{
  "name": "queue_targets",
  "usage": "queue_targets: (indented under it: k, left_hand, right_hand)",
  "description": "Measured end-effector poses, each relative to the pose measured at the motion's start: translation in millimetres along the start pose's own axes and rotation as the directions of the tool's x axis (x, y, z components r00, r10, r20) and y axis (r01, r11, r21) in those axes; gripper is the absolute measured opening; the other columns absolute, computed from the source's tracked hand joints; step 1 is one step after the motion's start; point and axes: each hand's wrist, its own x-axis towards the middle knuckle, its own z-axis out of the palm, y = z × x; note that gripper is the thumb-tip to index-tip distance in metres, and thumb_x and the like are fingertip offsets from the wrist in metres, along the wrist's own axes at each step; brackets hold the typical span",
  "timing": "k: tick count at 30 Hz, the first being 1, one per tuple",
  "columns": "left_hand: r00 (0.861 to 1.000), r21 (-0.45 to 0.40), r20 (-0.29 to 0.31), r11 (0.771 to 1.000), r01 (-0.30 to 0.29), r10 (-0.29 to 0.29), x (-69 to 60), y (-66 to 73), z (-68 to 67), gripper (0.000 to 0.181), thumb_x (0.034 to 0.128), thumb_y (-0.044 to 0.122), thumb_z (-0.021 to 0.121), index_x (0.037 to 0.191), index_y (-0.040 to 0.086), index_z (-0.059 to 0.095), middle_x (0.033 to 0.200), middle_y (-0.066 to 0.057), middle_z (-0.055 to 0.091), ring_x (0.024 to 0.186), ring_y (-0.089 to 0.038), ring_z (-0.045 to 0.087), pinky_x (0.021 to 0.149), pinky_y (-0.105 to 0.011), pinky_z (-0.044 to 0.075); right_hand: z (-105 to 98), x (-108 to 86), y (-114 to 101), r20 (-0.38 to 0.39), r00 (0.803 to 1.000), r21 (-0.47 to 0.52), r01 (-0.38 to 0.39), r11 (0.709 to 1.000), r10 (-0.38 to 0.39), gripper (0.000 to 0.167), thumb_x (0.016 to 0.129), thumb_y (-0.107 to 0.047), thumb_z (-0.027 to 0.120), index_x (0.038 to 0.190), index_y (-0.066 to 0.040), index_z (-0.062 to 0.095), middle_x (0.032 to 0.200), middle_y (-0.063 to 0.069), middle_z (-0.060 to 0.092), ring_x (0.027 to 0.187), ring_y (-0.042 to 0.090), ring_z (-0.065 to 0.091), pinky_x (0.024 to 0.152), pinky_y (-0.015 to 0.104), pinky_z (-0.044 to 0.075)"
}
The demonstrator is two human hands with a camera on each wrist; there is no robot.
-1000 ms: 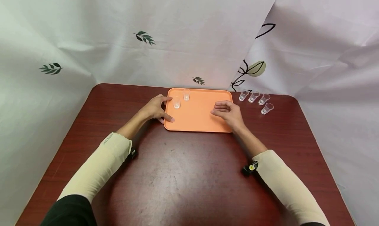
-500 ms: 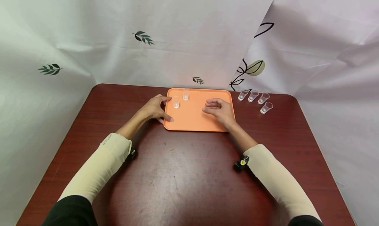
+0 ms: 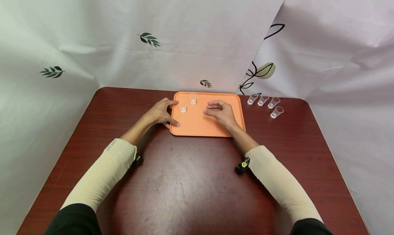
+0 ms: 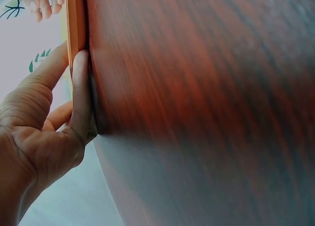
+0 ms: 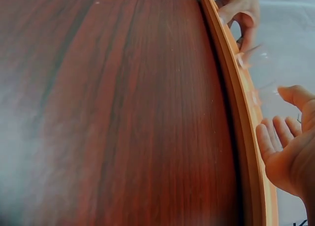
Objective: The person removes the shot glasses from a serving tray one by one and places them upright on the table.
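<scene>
In the head view, an orange tray (image 3: 212, 129) lies at the far side of the table. My left hand (image 3: 161, 112) grips its left edge; the left wrist view has the hand (image 4: 47, 137) with fingers on both sides of the tray's rim (image 4: 76, 24). Two small clear cups stand on the tray's left part: a nearer cup (image 3: 183, 106) and a farther cup (image 3: 193, 98). Over the middle of the tray is my right hand (image 3: 222, 114), thumb and fingers apart, to the right of both cups. Nothing shows between its fingers.
Several more clear cups, one of them a front cup (image 3: 277, 112), stand on the table right of the tray. The brown wooden table (image 3: 184, 180) reaches back to a white leaf-patterned cloth (image 3: 172, 64) that hangs behind it and at both sides.
My right hand has moved left across the tray, from its right end to its middle, nearer the two cups. The left hand, tray and cups stay where they were.
</scene>
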Motion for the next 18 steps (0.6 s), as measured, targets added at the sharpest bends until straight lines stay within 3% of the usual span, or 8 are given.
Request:
queue_targets:
  k: [8, 18]
  left_hand:
    - [1.0, 0.006, -0.005, 1.0, 0.0, 0.001, -0.5, 1.4, 0.5, 0.115, 0.0777, 0.009, 0.106, 0.174, 0.01, 0.044, 0.151, -0.02, 0.044, 0.088, -0.029, 0.07, 0.064, -0.036, 0.074]
    - [1.0, 0.005, 0.0, 1.0, 0.01, -0.01, -0.8, 1.2, 0.6, 0.115, 0.0786, 0.01, 0.106, 0.175, 0.01, 0.043, 0.152, -0.021, 0.043, 0.083, -0.028, 0.07, 0.063, -0.037, 0.074]
  right_hand:
    - [12.8, 9.9, 1.8, -0.026, 0.999, 0.024, -0.023, 0.999, 0.023, 0.045, 0.092, -0.001, 0.091, 0.134, 0.006, 0.074, 0.13, 0.026, 0.078, 0.097, 0.004, 0.075, 0.088, 0.015, 0.067]
    - [34.4, 25.9, 0.3, -0.065, 0.998, 0.033, -0.012, 0.999, 0.014, 0.043, 0.092, -0.002, 0.091, 0.131, 0.003, 0.076, 0.126, 0.021, 0.079, 0.1, 0.009, 0.074, 0.089, 0.016, 0.066]
